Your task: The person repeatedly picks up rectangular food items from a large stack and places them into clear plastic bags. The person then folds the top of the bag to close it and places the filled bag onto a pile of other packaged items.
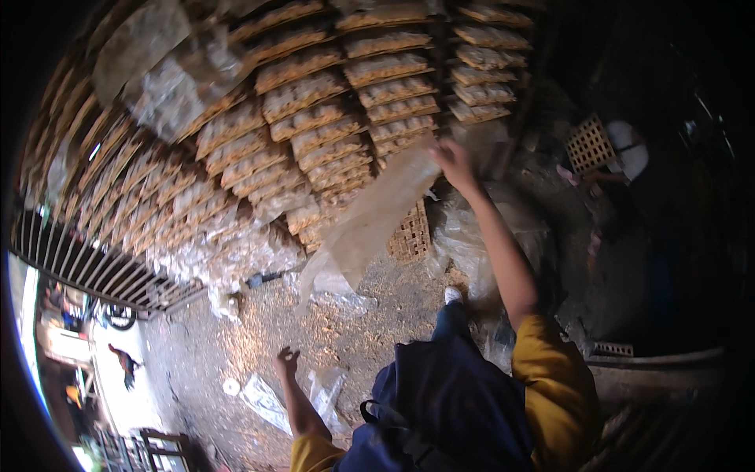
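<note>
My right hand point(454, 164) is raised out in front, its fingers closed on the upper end of a long, cloudy plastic sheet point(358, 228). The sheet trails down and to the left, covering part of the stacked trays behind it. Low on the left, my left hand point(287, 362) hangs over the floor with loosely bent fingers, a little apart, and nothing seen in it. Beyond the sheet rise tall stacks of wooden trays point(318, 126), loaded with pale, plastic-wrapped pieces too small to name.
Clear plastic bags point(263, 401) lie on the crumb-strewn floor point(236, 338). A woven basket point(410, 234) and bundled plastic point(464, 236) stand ahead of my foot. Slatted bars point(86, 263) edge the left side, with a rooster point(124, 366) outside. A perforated crate point(590, 145) sits right.
</note>
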{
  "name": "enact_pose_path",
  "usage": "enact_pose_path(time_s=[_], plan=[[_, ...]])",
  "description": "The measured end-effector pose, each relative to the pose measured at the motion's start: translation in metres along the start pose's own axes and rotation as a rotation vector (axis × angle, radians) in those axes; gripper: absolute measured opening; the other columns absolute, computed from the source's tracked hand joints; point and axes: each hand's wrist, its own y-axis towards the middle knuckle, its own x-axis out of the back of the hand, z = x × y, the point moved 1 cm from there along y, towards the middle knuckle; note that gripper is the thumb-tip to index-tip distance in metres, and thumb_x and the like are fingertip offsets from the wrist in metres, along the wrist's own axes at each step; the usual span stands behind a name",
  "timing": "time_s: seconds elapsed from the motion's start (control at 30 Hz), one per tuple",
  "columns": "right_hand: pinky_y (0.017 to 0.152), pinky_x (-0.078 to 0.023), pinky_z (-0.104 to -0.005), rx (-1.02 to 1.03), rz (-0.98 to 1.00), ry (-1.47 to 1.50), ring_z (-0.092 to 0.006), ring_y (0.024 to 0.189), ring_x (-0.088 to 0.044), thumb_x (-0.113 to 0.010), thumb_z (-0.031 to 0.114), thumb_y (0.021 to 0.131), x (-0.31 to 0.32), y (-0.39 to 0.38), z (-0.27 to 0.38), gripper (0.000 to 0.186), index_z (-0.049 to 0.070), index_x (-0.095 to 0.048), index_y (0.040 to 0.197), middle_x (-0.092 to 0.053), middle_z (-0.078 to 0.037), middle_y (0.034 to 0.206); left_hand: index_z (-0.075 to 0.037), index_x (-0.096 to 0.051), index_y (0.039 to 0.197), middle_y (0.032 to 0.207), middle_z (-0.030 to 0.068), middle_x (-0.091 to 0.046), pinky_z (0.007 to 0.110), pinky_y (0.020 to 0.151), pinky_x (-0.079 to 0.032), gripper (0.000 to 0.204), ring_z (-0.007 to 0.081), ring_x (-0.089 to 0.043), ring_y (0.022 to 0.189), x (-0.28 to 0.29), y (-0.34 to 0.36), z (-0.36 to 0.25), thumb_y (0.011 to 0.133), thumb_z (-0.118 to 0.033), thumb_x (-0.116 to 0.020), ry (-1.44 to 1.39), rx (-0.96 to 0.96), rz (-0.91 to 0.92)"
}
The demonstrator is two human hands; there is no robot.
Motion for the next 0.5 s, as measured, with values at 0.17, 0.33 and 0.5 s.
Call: enact_pose_path(time_s=[0.17,0.33,0.5], plan=[[0.071,-0.05,-0.0334,-0.387,-0.303,-0.25,-0.0186,0.075,-0.064,-0.075,0.025,0.082,0.119,-0.081,-0.184,0.026,0.001,-0.068,0.088,-0.069,-0.011,0.079,-0.016,-0.06,0.131,0.12,0.0175,-0.063,0.049,0.087,-0.051,0.08,0.0379,-0.063,0.106,-0.007,-0.01,-0.025,0.06,-0.032,-0.092,0.373,0.275,-0.174],[0.079,-0.051,-0.0399,-0.56,-0.529,-0.552,-0.029,0.085,-0.069,-0.071,0.031,0.084,0.192,-0.128,-0.317,0.027,0.005,-0.071,0.09,-0.073,-0.01,0.089,-0.017,-0.036,0.152,0.113,0.0197,-0.067,0.049,0.092,-0.05,0.091,0.0362,-0.063,0.108,-0.005,0.014,-0.091,0.074,-0.023,-0.082,0.386,0.475,0.05],[0.083,-0.052,-0.0438,-0.436,-0.334,-1.432,-0.0332,0.097,-0.067,-0.061,0.028,0.09,0.31,-0.159,-0.487,0.023,0.009,-0.072,0.092,-0.072,-0.013,0.103,-0.017,-0.026,0.156,0.13,0.0225,-0.06,0.046,0.101,-0.047,0.088,0.038,-0.059,0.12,-0.069,0.042,-0.147,0.083,-0.031,-0.073,0.598,0.456,0.224]])
